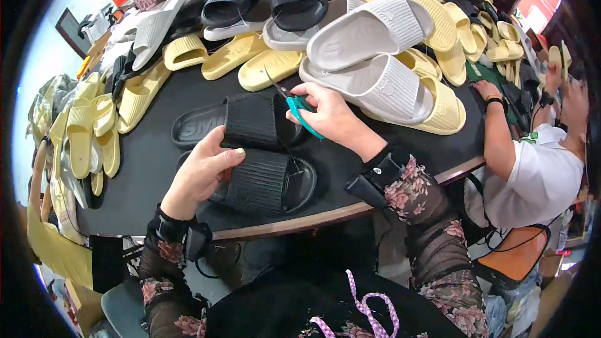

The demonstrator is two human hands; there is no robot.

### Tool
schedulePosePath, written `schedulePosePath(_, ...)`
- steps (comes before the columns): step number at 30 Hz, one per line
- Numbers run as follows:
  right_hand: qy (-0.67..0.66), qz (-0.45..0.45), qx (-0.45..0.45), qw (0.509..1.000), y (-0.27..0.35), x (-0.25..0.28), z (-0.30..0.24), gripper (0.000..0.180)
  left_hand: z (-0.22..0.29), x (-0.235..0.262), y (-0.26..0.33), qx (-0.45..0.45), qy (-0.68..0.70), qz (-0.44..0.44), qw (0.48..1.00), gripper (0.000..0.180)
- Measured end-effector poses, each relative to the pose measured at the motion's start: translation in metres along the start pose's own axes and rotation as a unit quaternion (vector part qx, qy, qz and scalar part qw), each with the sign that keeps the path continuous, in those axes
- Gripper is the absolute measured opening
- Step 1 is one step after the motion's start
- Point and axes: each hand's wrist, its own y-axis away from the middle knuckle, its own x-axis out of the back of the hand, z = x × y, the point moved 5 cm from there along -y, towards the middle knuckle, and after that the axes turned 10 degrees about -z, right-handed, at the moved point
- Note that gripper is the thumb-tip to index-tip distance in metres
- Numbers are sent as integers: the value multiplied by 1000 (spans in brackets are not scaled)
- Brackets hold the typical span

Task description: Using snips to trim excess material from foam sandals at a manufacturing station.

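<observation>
Step in hand looks like trimming or tidying a pair of black slides, my judgement; near black slide (256, 181) lies on the dark table (141, 172) by its near edge, far black slide (250, 119) just beyond it, both toes pointing right; left hand (197, 175) is at the near slide, thumb over the left end of its strap, fingers mostly hidden, so can't tell how firm the hold is; right hand (332, 116) has its fingers closed round the teal handles of the scissors (303, 120), blades angled far and left, clear of the near slide's strap; can't tell whether the blades are parted; a thin strand (289, 154) seems to show at the near strap's right side, too fine to be sure; next move likely calls for bringing the tips back over that strap opening while the left hand steadies the shoe, without nicking the surface; materials: slides look like moulded foam, rounded soles, broad straps with fine parallel ribs, raised lettering on the far insole; grey slides (375, 81) stack at right on yellow ones, same ribbing, smooth matte footbeds; yellow slide (272, 70) lies beyond the scissors, pale and rounded; tabletop dark and flat, near edge brown and curved by the lens.
</observation>
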Motion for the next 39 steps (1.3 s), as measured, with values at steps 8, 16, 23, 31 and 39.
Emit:
schedulePosePath(8, -22, 39, 40, 998, 4, 5, -11, 35, 12, -5, 1, -89, 89, 104, 987, 45)
schedulePosePath(16, -25, 97, 143, 985, 8, 5, -23, 39, 38, 15, -7, -237, 50, 173, 955, 43)
schedulePosePath(23, 0, 45, 75, 996, 8, -1, -20, 39, 22, 2, -11, -198, 89, 127, 968, 53)
schedulePosePath(31, -45, 44, 92, 994, 6, -6, -21, 40, 17, -5, -10, -163, 150, 98, 970, 52)
schedulePosePath(39, -48, 16, 72, 996, 15, -10, -35, 41, 32, 7, 14, -258, -39, 259, 930, 48)
